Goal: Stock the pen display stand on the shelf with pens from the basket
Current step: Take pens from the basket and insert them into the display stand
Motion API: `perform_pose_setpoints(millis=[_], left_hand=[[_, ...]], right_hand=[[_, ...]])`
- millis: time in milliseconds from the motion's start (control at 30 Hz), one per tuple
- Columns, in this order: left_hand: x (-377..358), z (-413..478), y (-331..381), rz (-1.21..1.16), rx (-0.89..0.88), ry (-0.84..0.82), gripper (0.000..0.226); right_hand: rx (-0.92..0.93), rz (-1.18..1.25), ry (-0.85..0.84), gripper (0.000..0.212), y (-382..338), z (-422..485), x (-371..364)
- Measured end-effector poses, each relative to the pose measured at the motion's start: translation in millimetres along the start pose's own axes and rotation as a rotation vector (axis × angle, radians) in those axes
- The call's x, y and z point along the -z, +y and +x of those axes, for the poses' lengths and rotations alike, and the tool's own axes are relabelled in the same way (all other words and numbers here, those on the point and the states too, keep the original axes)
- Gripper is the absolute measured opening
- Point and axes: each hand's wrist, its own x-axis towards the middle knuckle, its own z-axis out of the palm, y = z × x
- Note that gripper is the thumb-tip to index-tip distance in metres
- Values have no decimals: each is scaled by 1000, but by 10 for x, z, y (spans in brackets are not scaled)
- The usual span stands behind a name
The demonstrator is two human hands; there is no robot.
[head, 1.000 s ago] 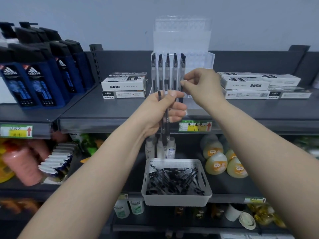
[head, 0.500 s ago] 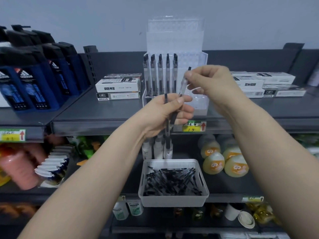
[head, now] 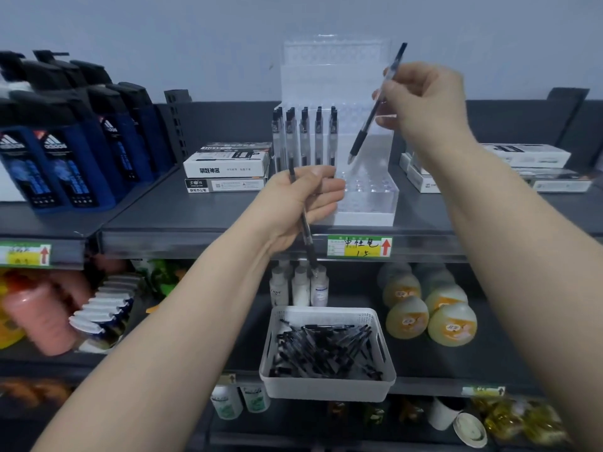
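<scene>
A clear tiered pen display stand point(head: 365, 197) sits on the dark upper shelf point(head: 195, 216), with several black pens point(head: 303, 135) upright in its left holes. My right hand point(head: 424, 99) pinches one pen point(head: 365, 128), tilted with its tip down, above the stand's right part. My left hand point(head: 306, 203) grips another pen point(head: 306, 236), upright in front of the stand's lower left. On the shelf below, a white basket point(head: 326, 386) holds many black pens point(head: 323, 350).
Flat white boxes point(head: 225, 168) lie left of the stand and more boxes point(head: 528, 158) right of it. Blue bottles point(head: 58, 158) fill the upper left. Small white bottles point(head: 300, 285) and round yellow bottles point(head: 430, 311) stand behind the basket. A green price tag point(head: 359, 246) marks the shelf edge.
My right hand has taken one pen out of my left hand and lifted it up and to the right over the stand. The left hand holds its place with a pen.
</scene>
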Motion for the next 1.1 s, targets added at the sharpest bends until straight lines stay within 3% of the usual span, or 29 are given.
perform_pose_setpoints(millis=[433, 800, 933, 1000, 1100], left_hand=[[57, -9, 14, 25, 16, -23, 24], [20, -20, 27, 59, 16, -126, 25], [-10, 7, -16, 64, -25, -138, 15], [-42, -6, -28, 89, -26, -170, 8], [-108, -17, -41, 129, -39, -218, 16]], right_hand=[[37, -411, -100, 17, 550, 112, -315], [84, -637, -36, 21, 599, 43, -353], [147, -479, -12, 10, 394, -140, -180], [148, -307, -137, 9, 237, -357, -149], [82, -249, -377, 9, 103, -580, -157]])
